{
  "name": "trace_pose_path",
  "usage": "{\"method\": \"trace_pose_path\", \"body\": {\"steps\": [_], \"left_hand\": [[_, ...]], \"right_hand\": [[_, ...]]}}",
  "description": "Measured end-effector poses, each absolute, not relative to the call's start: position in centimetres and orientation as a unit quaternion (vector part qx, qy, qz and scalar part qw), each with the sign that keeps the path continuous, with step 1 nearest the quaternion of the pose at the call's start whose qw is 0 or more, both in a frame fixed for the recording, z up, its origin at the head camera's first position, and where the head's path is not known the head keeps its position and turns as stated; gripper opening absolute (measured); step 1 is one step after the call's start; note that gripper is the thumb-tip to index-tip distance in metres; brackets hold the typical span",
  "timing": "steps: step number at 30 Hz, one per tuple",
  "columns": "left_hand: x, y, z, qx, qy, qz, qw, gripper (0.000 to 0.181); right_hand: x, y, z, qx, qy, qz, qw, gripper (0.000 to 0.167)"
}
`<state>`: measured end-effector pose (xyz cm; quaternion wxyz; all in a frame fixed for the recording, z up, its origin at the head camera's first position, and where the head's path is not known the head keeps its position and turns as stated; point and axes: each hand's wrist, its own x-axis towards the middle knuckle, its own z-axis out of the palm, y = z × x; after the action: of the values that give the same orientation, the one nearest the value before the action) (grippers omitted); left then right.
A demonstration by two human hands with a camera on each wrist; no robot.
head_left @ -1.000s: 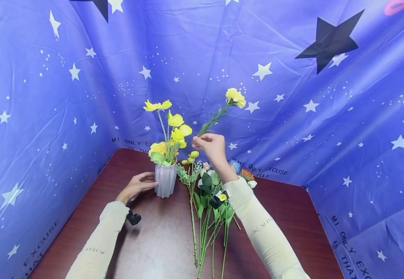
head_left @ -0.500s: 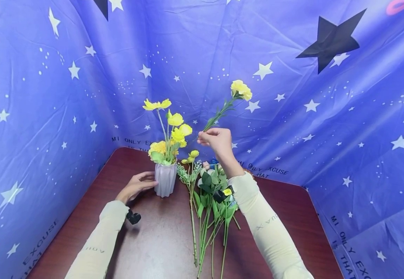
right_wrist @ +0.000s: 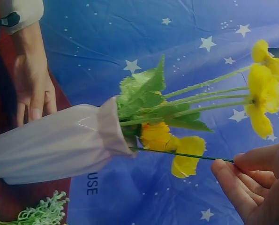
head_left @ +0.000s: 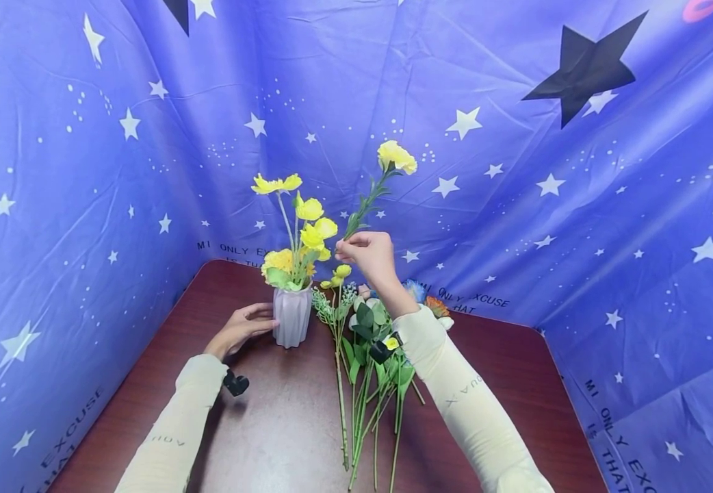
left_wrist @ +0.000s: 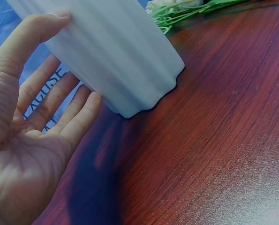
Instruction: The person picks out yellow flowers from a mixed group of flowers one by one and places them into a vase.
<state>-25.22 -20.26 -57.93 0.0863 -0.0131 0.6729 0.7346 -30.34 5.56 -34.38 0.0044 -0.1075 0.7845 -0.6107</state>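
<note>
My right hand (head_left: 369,259) pinches the thin green stem of a yellow carnation (head_left: 397,157), raised to the right of the vase. In the right wrist view the stem (right_wrist: 181,153) runs from the fingertips to the vase's mouth; whether its end is inside, I cannot tell. The pale, fluted vase (head_left: 291,318) stands upright, holding several yellow flowers (head_left: 312,233) and green leaves. My left hand (head_left: 242,332) rests against the vase's left side. In the left wrist view its thumb touches the wall and the other fingers, fairly straight, lie along the edge.
Loose flower stems (head_left: 369,404) with leaves, white, blue and orange blooms lie on the dark red wooden table (head_left: 258,445), right of the vase. A blue star-printed curtain (head_left: 344,89) encloses the table's back and sides.
The right hand first moved up and right with the carnation, then came back left and slightly down towards the vase. The left hand and the vase have stayed put.
</note>
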Motion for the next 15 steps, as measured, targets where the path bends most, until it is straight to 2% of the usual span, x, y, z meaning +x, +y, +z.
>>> {"method": "trace_pose_path", "body": {"steps": [15], "left_hand": [[-25.4,-20.3,-58.4,-0.010,0.655,0.751,0.083,0.063]], "right_hand": [[-29.8,3.9,-37.3,-0.116,0.795,-0.594,0.037,0.012]]}}
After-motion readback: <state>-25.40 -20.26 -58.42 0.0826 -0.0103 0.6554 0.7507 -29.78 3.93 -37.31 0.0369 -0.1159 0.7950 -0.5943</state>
